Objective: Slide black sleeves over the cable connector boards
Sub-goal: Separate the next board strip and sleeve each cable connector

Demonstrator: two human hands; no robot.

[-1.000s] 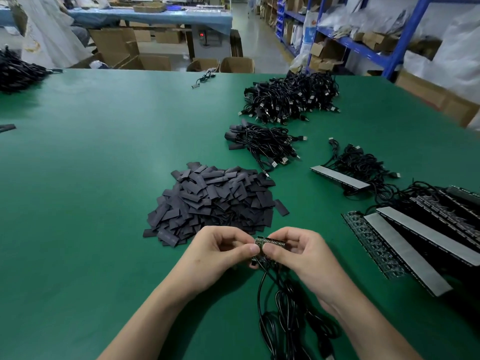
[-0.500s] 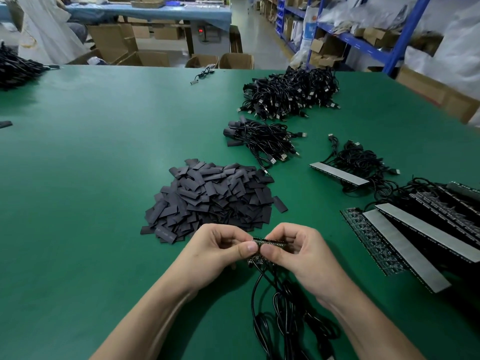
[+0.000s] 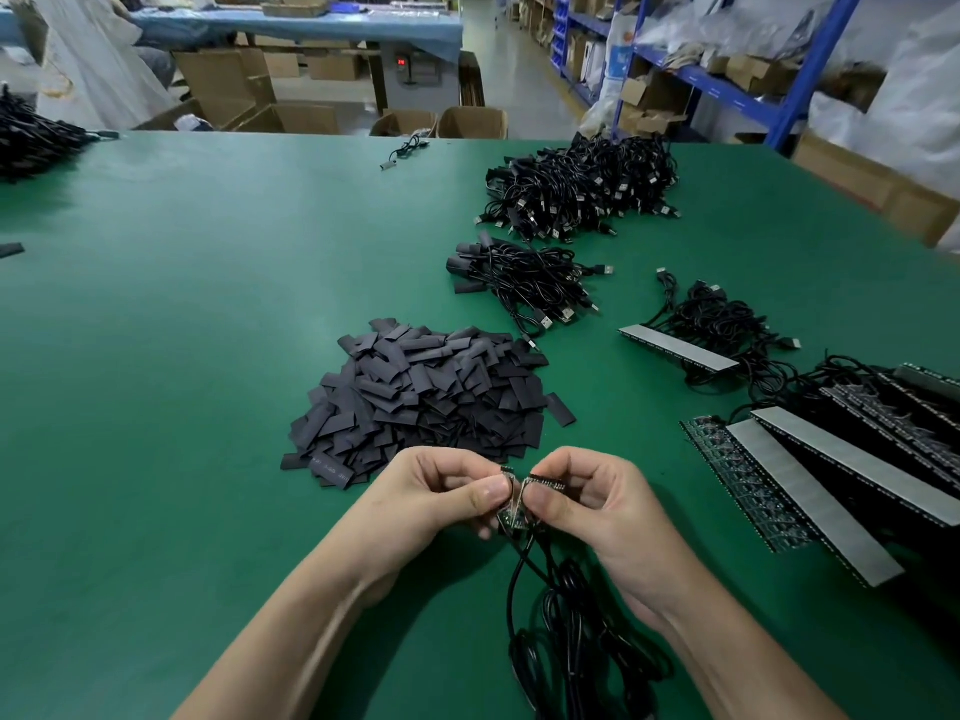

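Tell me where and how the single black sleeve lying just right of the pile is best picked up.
Probably from above, pinching the stray sleeve across its narrow width, by the two long edges. It lies flat on the green table at the right edge of the sleeve pile, with bare table on its right, so come in from that side.

Sleeve pile (image 3: 426,392) mid-table (image 3: 182,356), cable bundles (image 3: 524,288) behind it, board strips (image 3: 810,491) to the right.

Bright, even overhead light, soft shadows on the table (image 3: 156,459) near 6 o'clock, paler sheen toward 10 o'clock, wide-angle bowing at edges, shelves (image 3: 823,65) at 1 o'clock slightly soft.
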